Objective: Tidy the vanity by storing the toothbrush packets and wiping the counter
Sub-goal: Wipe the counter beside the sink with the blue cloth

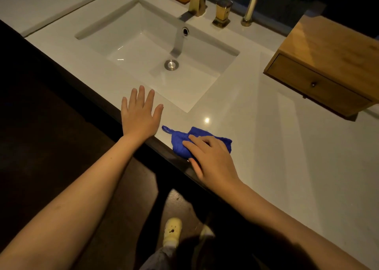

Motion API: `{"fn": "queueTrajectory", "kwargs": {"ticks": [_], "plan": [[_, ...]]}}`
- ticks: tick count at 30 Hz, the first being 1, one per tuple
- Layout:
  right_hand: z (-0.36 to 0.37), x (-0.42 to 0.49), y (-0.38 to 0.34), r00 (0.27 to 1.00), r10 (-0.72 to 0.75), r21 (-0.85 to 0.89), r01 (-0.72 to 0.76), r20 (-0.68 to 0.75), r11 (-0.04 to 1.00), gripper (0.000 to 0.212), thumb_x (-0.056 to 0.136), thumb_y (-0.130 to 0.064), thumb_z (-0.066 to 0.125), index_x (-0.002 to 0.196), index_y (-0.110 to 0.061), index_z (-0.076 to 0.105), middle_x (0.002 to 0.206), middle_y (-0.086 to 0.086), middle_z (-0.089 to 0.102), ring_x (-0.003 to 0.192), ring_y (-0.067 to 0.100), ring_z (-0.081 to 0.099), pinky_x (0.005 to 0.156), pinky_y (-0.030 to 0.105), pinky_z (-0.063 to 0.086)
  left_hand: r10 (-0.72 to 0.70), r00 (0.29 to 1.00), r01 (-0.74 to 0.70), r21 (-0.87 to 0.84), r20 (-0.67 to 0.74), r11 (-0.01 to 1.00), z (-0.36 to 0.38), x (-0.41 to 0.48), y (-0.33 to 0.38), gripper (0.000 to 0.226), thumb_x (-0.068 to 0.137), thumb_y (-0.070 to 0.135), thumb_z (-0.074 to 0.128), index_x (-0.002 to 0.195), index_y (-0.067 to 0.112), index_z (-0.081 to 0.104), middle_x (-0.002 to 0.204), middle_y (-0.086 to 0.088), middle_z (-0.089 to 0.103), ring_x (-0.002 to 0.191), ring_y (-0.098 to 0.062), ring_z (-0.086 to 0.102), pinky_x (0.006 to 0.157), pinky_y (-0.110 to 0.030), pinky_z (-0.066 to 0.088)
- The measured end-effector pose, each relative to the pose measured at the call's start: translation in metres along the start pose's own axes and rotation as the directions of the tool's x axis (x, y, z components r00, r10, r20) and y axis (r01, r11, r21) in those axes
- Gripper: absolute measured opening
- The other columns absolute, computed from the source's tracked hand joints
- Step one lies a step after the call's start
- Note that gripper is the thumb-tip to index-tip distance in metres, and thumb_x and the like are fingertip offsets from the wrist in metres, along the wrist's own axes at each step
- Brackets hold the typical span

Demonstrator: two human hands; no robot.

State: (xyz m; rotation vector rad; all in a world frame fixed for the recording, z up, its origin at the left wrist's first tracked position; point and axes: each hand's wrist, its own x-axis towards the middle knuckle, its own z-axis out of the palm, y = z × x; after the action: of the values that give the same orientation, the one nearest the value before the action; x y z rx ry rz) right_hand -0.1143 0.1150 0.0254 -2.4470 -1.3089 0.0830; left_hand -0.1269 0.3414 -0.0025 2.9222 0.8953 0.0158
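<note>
A crumpled blue cloth [181, 141] lies on the white counter [287, 146] near its dark front edge, just right of the sink's near corner. My right hand [211, 159] presses down on the cloth with the fingers spread over it. My left hand [140, 113] rests flat and open on the counter's front edge, left of the cloth, holding nothing. No toothbrush packets show anywhere in view.
A rectangular white sink [155, 52] with a metal drain [171, 65] sits behind my hands. A gold faucet [196, 0] and gold handle [222, 13] stand at the back. A wooden drawer box [328, 68] with a shut drawer sits on the counter's right side.
</note>
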Motion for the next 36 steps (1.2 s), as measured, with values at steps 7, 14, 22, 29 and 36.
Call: {"fn": "queueTrajectory", "kwargs": {"ticks": [7, 14, 22, 29, 36], "plan": [[-0.061, 0.026, 0.043, 0.874, 0.459, 0.559, -0.303, -0.159, 0.772, 0.049, 0.076, -0.007, 0.064, 0.122, -0.014, 0.049, 0.110, 0.000, 0.050, 0.097, 0.014, 0.051, 0.081, 0.020, 0.043, 0.002, 1.000, -0.002, -0.018, -0.024, 1.000, 0.000, -0.002, 0.000, 0.060, 0.097, 0.049, 0.020, 0.149, 0.019, 0.017, 0.159, -0.009, 0.011, 0.147, -0.027, 0.006, 0.117, -0.048, 0.006], [-0.090, 0.072, 0.104, 0.770, 0.489, 0.393, -0.335, -0.411, 0.857, 0.043, 0.079, -0.015, 0.067, 0.115, -0.006, 0.046, 0.118, 0.010, 0.044, 0.106, 0.020, 0.049, 0.083, 0.022, 0.047, -0.011, 1.000, 0.010, -0.011, -0.022, 1.000, 0.001, -0.002, 0.001, 0.060, 0.097, 0.049, 0.019, 0.149, 0.020, 0.017, 0.159, -0.008, 0.012, 0.147, -0.026, 0.006, 0.117, -0.048, 0.006], [-0.054, 0.054, 0.126, 0.961, 0.277, 0.128, -0.276, 0.010, 0.952, 0.045, 0.079, -0.004, 0.062, 0.123, -0.013, 0.052, 0.133, 0.013, 0.052, 0.121, 0.030, 0.049, 0.102, 0.044, 0.042, -0.018, 0.999, 0.018, -0.010, -0.027, 1.000, 0.002, -0.001, 0.001, 0.059, 0.097, 0.048, 0.021, 0.149, 0.020, 0.018, 0.159, -0.008, 0.012, 0.147, -0.026, 0.007, 0.117, -0.047, 0.006], [-0.041, 0.038, 0.119, 0.968, 0.235, 0.068, -0.230, -0.090, 0.971, 0.039, 0.093, -0.030, 0.049, 0.130, -0.016, 0.053, 0.136, 0.005, 0.052, 0.122, 0.022, 0.044, 0.100, 0.026, 0.028, -0.016, 0.999, 0.015, -0.026, -0.039, 1.000, 0.002, -0.002, 0.001, 0.059, 0.097, 0.048, 0.023, 0.148, 0.019, 0.020, 0.159, -0.009, 0.015, 0.147, -0.027, 0.008, 0.117, -0.048, 0.007], [-0.024, -0.003, 0.096, 0.953, 0.264, 0.047, -0.260, -0.150, 0.965, 0.042, 0.090, -0.033, 0.047, 0.126, -0.014, 0.058, 0.129, 0.006, 0.057, 0.115, 0.025, 0.048, 0.096, 0.027, 0.032, -0.006, 1.000, 0.005, -0.030, -0.031, 1.000, 0.002, -0.001, 0.000, 0.060, 0.096, 0.050, 0.020, 0.149, 0.020, 0.018, 0.159, -0.008, 0.012, 0.147, -0.026, 0.006, 0.117, -0.048, 0.006]]}}
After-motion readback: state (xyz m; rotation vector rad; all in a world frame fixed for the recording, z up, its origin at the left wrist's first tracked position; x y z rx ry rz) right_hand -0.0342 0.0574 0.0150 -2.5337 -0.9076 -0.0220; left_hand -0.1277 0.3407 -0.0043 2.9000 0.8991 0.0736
